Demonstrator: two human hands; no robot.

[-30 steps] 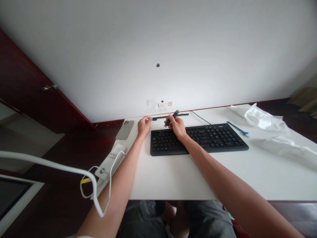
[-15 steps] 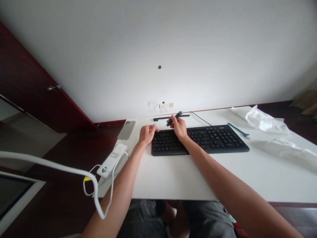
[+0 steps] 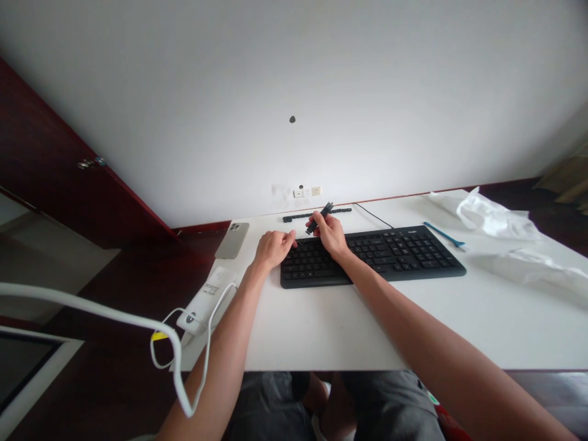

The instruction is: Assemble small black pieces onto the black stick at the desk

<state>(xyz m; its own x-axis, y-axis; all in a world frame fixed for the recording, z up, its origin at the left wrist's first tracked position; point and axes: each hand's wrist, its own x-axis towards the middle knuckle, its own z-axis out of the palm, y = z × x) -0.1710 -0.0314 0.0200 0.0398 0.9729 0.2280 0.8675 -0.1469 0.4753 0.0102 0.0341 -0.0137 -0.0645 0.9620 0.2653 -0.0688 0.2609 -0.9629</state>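
Note:
A black keyboard [image 3: 395, 254] lies across the white desk [image 3: 331, 318]. My right hand [image 3: 329, 234] hovers over its upper left part, fingers closed round a slim black tool [image 3: 320, 217] that points up and right. My left hand [image 3: 273, 248] rests at the keyboard's left end, fingers loosely curled and touching the top-left keys, with nothing visibly in it. A row of removed black keycaps [image 3: 316, 215] lies in a line behind the keyboard.
A phone [image 3: 232, 239] lies face down at the desk's left rear corner. A white power bank [image 3: 206, 298] with a white cable [image 3: 184, 343] sits at the left edge. A blue tool [image 3: 444, 235] and white plastic bags [image 3: 493, 219] lie at the right.
My left hand came from behind the keyboard's left corner down onto its left end. My right hand with the black tool stayed nearly in place.

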